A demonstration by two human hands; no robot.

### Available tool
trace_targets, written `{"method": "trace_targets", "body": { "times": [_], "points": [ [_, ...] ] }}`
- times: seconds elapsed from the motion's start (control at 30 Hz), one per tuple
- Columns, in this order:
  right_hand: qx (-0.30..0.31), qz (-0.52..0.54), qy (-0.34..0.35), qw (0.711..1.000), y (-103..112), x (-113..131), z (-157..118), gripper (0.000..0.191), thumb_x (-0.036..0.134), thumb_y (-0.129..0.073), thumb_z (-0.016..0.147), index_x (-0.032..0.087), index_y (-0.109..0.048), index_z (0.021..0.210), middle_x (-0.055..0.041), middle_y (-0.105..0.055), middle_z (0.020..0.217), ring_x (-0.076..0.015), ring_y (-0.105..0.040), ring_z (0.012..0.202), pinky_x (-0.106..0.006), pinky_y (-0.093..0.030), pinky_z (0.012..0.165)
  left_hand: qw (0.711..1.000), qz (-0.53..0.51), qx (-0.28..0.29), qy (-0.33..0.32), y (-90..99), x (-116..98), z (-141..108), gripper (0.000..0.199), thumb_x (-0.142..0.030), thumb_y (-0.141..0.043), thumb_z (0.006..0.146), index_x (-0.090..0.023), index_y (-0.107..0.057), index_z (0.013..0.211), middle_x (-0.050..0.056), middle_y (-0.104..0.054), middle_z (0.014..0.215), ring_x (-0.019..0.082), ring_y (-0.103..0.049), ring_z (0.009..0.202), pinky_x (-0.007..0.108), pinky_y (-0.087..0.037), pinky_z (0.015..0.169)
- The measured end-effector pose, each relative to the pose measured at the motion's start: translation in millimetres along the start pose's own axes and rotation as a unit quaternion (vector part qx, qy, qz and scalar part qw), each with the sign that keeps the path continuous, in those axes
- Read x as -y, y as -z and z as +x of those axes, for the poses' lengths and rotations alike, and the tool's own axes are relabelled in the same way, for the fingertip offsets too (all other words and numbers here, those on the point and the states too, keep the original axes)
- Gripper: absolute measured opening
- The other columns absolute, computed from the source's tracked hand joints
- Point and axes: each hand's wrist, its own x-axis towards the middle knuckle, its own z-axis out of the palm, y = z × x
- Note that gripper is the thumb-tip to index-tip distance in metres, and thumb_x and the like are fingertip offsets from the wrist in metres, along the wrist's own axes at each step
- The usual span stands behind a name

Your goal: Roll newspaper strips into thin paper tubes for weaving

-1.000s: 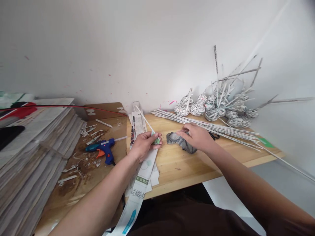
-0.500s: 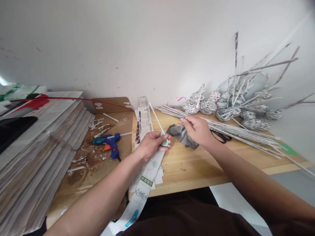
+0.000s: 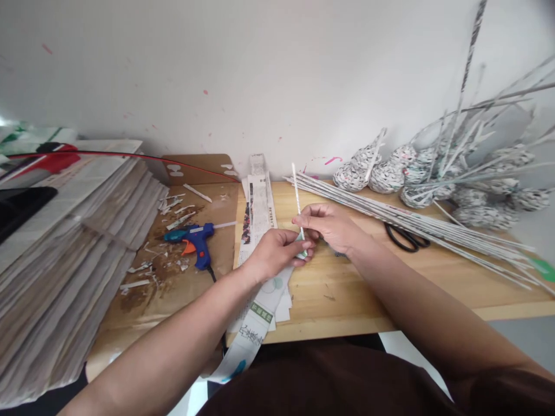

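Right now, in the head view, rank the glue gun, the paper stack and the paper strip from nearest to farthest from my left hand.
1. Paper strip: in your left hand, trailing toward you.
2. Glue gun: to the left, on the brown board.
3. Paper stack: farther left, past the glue gun.

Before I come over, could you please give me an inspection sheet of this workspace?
Surface: wooden table; stained brown board on the left.
Things in hand: long paper strip; thin paper stick rising from its upper end.
Clutter: paper scraps around the glue gun; scissors beside bundled sticks.
Hands: left hand pinches the strip; right hand is at the stick, grip unclear.
Cables: glue gun's black cord, partly hidden by the left arm.
Surroundings: pink-marked wall; newspaper stack left.
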Motion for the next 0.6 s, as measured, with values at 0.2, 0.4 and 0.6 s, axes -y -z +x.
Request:
{"method": "trace_targets", "body": {
  "times": [0.2, 0.4, 0.6],
  "points": [
    [0.072, -0.036, -0.018, 0.997, 4.3, 5.5, -4.3, 0.03, 0.043, -0.071, 0.075, 0.014, -0.069, 0.082, 0.0007, -0.06, 0.062, -0.0079, -0.049, 0.05, -0.021, -0.038, 0.045, 1.0, 0.022, 0.002, 0.02, 3.1, 1.5, 0.8, 0.032, -0.041, -0.073, 0.075, -0.013, -0.074, 0.088, 0.008, -0.07, 0.08, 0.015, -0.066, 0.074, 0.026, -0.054, 0.067],
    [-0.013, -0.009, 0.008, 1.0, -0.7, 1.9, -3.3, 0.034, 0.044, -0.078, 0.066, 0.016, -0.059, 0.065, 0.0042, -0.053, 0.054, -0.0065, -0.043, 0.045, -0.02, -0.033, 0.04, 0.999, 0.031, 0.004, 0.012, 1.6, 1.0, -0.4, 0.033, -0.042, -0.071, 0.076, -0.011, -0.073, 0.083, 0.007, -0.069, 0.078, 0.014, -0.064, 0.073, 0.027, -0.055, 0.071],
    [0.073, -0.007, -0.014, 0.997, 1.1, -3.1, -2.4, 0.031, 0.045, -0.074, 0.072, 0.016, -0.065, 0.078, 0.001, -0.061, 0.063, -0.0098, -0.053, 0.046, -0.024, -0.044, 0.044, 0.999, 0.037, 0.004, 0.014, 2.0, -0.1, -1.5, 0.034, -0.045, -0.07, 0.077, -0.012, -0.072, 0.084, 0.007, -0.07, 0.079, 0.015, -0.065, 0.074, 0.027, -0.055, 0.07]
  ]
}}
